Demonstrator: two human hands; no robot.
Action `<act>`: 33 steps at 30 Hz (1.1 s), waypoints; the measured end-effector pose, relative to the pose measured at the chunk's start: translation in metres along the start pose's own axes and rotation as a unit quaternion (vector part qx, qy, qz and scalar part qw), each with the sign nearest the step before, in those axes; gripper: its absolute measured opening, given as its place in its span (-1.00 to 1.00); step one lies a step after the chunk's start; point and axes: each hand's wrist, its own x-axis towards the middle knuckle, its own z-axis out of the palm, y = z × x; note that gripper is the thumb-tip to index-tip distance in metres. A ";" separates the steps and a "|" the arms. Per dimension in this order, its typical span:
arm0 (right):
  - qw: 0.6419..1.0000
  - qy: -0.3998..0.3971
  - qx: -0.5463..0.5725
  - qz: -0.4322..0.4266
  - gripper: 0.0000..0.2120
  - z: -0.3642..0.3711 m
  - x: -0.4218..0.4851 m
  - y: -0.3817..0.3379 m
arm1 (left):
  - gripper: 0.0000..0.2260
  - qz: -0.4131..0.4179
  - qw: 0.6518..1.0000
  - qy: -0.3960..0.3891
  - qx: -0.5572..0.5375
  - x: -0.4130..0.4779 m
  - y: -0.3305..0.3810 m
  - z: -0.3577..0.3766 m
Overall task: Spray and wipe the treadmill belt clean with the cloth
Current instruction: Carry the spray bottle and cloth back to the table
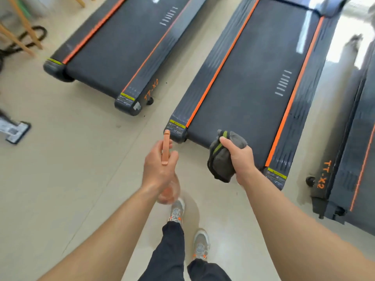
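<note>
Facing the near end of the belt, dark between orange strips and stretching off to the far right. Clutching the cloth in the right grip, wadded tight and held just above the belt's near edge. Soft and light by the look of it, bound to flop if loosened, so best kept bunched in the palm with a flat face turned down for wiping. Clamping the bottle in the left grip, over the floor just left of the belt's near corner, with the orange nozzle poking up past the fingers. Probably thin, light plastic, maybe slick when wet; best held round the neck with a finger spare for the trigger. Cannot read the fill level: too blurred below the hand. Not yet wiping, judging from here.
</note>
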 end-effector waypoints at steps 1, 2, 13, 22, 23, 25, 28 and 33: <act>1.000 -0.020 -0.021 -0.010 -0.72 0.014 -0.011 -0.013 | -0.82 -0.001 1.000 0.017 0.001 -0.002 0.006 -0.021; 0.998 -0.042 -0.045 -0.020 -0.69 0.031 -0.022 -0.026 | -0.85 -0.002 0.999 0.035 -0.003 -0.005 0.011 -0.043; 0.885 -0.255 -0.355 -0.159 -0.56 0.324 -0.115 -0.146 | -0.78 -0.015 0.975 0.203 -0.091 0.036 0.029 -0.301; 0.792 -0.327 -0.441 -0.268 -0.46 0.590 -0.162 -0.239 | -0.75 -0.041 0.951 0.284 -0.113 0.134 0.028 -0.515; 0.782 -0.333 -0.446 -0.281 -0.46 0.617 -0.164 -0.249 | -0.76 -0.044 0.949 0.290 -0.113 0.148 0.028 -0.536; 0.763 -0.346 -0.454 -0.304 -0.46 0.670 -0.163 -0.270 | -0.81 -0.051 0.944 0.305 -0.115 0.179 0.026 -0.578; 0.732 -0.374 -0.469 -0.323 -0.45 0.749 -0.157 -0.303 | -0.84 -0.065 0.931 0.337 -0.123 0.233 0.025 -0.640; 0.719 -0.395 -0.464 -0.334 -0.34 0.890 -0.124 -0.356 | -0.80 -0.064 0.917 0.370 -0.133 0.342 0.032 -0.741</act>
